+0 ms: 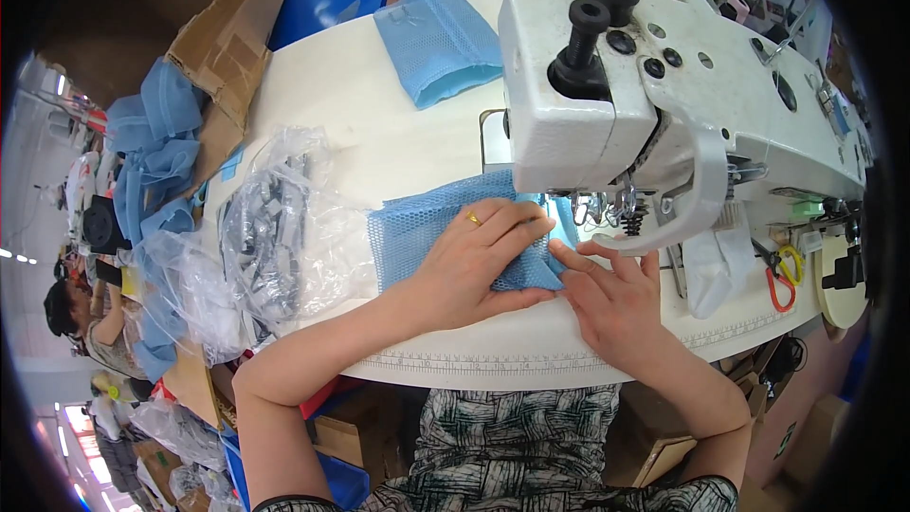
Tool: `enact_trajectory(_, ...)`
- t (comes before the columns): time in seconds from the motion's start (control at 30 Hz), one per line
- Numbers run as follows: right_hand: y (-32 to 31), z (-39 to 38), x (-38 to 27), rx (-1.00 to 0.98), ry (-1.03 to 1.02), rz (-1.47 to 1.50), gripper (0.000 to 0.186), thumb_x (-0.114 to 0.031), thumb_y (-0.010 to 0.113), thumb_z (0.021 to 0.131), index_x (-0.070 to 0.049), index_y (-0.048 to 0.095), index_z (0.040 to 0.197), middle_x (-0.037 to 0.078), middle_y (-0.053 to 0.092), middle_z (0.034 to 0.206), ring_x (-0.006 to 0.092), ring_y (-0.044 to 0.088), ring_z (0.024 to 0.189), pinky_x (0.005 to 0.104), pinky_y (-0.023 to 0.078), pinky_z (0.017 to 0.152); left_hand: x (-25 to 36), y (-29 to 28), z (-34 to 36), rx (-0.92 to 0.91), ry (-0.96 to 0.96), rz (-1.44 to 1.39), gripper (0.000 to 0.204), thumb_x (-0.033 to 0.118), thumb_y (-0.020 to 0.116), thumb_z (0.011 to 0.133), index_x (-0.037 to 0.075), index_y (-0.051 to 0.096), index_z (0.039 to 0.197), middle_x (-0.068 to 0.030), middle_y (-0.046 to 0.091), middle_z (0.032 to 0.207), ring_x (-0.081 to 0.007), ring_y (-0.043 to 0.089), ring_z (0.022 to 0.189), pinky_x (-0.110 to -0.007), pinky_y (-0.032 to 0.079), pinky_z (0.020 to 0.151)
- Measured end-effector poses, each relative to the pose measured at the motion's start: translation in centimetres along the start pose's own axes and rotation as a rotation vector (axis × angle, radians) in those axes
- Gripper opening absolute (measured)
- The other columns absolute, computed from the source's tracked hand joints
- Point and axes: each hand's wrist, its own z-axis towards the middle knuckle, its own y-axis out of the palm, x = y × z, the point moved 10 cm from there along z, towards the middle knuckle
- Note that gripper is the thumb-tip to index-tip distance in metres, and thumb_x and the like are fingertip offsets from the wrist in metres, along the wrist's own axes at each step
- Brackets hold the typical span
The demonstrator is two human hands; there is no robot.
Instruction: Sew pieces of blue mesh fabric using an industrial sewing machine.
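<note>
A blue mesh bag (pixel 408 232) lies on the sewing machine's table, its right end under the needle area (pixel 590 209). My left hand (pixel 474 256), with a ring on one finger, rests on the mesh, fingers stretched over it and the thumb apart near its front edge. At the bag's right edge, just in front of the presser foot, my right hand (pixel 611 299) holds the fabric between thumb and forefinger; the thumb is partly hidden. The white sewing machine (pixel 578 123) rises directly behind both hands. Another blue mesh bag (pixel 439 43) lies farther back.
Left of the bag lies clear plastic (pixel 327 246) holding dark small parts. A torn carton (pixel 223 57) and blue mesh pieces (pixel 156 171) stand at the left. Red and yellow-handled scissors (pixel 782 280) lie right. A ruler strip (pixel 474 363) follows the front edge. Another person (pixel 104 322) sits far left.
</note>
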Motion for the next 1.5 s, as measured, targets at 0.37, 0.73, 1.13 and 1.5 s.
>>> enact_trajectory(0.37, -0.8, 0.0, -0.4, 0.058, -0.022, -0.016, 0.014, -0.014, 0.071, 0.080, -0.010, 0.068, 0.094, 0.001, 0.074, 0.127, 0.0218, 0.062, 0.094, 0.0454, 0.043, 0.102, -0.3, 0.1, -0.3, -0.009, -0.054, -0.003, 0.060, 0.039, 0.087, 0.080, 0.004, 0.068, 0.125, -0.0159, 0.056, 0.126, -0.0355, 0.055, 0.118, -0.046, 0.048, 0.098)
enact_trajectory(0.73, 0.3, 0.1, 0.9, -0.002, 0.056, 0.020, 0.020, -0.013, 0.072, 0.084, -0.010, 0.068, 0.103, 0.001, 0.072, 0.131, 0.0264, 0.061, 0.098, 0.0474, 0.040, 0.096, -1.3, -0.1, 0.4, -0.004, -0.078, -0.006, 0.060, 0.039, 0.089, 0.078, 0.004, 0.070, 0.122, -0.0165, 0.058, 0.128, -0.0366, 0.054, 0.118, -0.047, 0.048, 0.098)
enact_trajectory(1.13, 0.2, 0.3, 1.2, 0.033, 0.068, 0.051, 0.032, -0.011, 0.073, 0.081, -0.009, 0.073, 0.113, 0.002, 0.070, 0.093, 0.0278, 0.060, 0.099, 0.0482, 0.042, 0.098, -1.6, 0.2, 0.6, -0.054, -0.018, -0.033, 0.048, 0.033, 0.087, 0.078, 0.007, 0.072, 0.116, -0.0111, 0.063, 0.120, -0.0333, 0.056, 0.115, -0.046, 0.045, 0.100)
enact_trajectory(1.5, -0.4, 0.4, 0.5, 0.080, 0.010, 0.001, 0.030, -0.012, 0.069, 0.078, -0.009, 0.075, 0.108, 0.001, 0.072, 0.107, 0.0286, 0.060, 0.102, 0.0467, 0.044, 0.099, -0.3, 0.1, 0.3, -0.032, -0.144, 0.089, 0.044, 0.030, 0.082, 0.085, 0.008, 0.070, 0.121, -0.0107, 0.061, 0.124, -0.0308, 0.055, 0.118, -0.047, 0.041, 0.103)
